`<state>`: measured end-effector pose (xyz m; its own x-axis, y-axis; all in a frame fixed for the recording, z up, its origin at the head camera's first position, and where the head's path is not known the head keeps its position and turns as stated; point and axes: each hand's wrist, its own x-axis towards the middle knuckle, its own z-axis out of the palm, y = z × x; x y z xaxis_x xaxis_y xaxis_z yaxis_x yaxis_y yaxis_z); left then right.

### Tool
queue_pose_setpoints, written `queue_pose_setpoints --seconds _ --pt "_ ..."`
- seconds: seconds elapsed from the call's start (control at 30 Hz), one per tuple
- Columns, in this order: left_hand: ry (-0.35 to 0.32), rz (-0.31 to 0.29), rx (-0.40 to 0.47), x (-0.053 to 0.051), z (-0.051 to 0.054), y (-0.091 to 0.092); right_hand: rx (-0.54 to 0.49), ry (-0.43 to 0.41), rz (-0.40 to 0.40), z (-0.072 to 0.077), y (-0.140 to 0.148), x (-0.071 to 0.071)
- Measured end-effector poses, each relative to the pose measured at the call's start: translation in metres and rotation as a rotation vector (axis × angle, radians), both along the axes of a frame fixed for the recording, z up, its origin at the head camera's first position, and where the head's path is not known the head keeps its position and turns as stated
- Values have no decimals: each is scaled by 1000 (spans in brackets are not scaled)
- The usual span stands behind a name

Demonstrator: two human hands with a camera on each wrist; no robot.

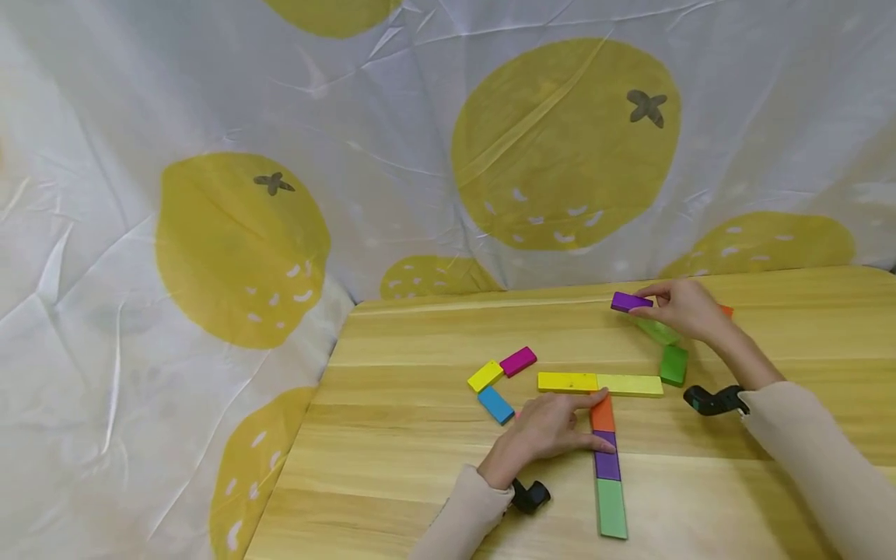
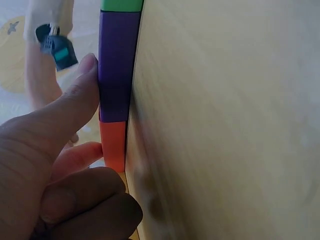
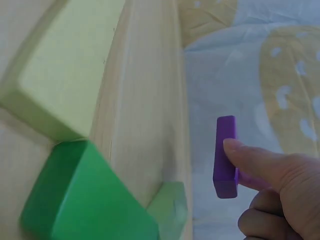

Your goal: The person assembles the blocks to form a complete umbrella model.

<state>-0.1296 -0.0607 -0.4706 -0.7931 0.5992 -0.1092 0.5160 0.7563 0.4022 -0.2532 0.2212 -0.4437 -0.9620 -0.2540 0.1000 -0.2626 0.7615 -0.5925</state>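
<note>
My right hand (image 1: 684, 307) pinches a purple block (image 1: 621, 302) between thumb and fingers, above the far side of the table; in the right wrist view the purple block (image 3: 225, 165) is upright. My left hand (image 1: 539, 428) touches a column of blocks with thumb and index finger spread. The index lies at the orange block (image 1: 603, 414), the thumb at the dark purple block (image 1: 607, 467); the other fingers are curled. A light green block (image 1: 612, 509) ends the column nearest me. Across its far end run a yellow block (image 1: 567, 381) and a pale yellow block (image 1: 630, 385).
Left of the column lie a yellow block (image 1: 485, 376), a magenta block (image 1: 519, 362) and a blue block (image 1: 496, 405). A green block (image 1: 673, 365) and a light green block (image 1: 658, 331) lie under the right arm, an orange one (image 1: 726, 310) behind. A lemon-print cloth (image 1: 392, 179) hangs behind the table.
</note>
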Motion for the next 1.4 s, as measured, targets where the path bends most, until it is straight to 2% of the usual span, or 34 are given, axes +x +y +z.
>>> queue_pose_setpoints --seconds 0.17,0.33,0.63,0.93,1.4 --pt "9 -9 0 0 -1 3 53 -22 58 -7 -8 -20" --pt "15 -13 -4 0 1 3 80 -64 86 -11 -8 -27" --pt "5 -16 15 0 1 0 16 -137 57 -15 0 -30" --pt "18 -20 11 0 0 0 -43 -133 82 -21 -1 -33" --pt "22 -18 -24 -2 -1 1 -24 -188 101 -18 -2 -30"
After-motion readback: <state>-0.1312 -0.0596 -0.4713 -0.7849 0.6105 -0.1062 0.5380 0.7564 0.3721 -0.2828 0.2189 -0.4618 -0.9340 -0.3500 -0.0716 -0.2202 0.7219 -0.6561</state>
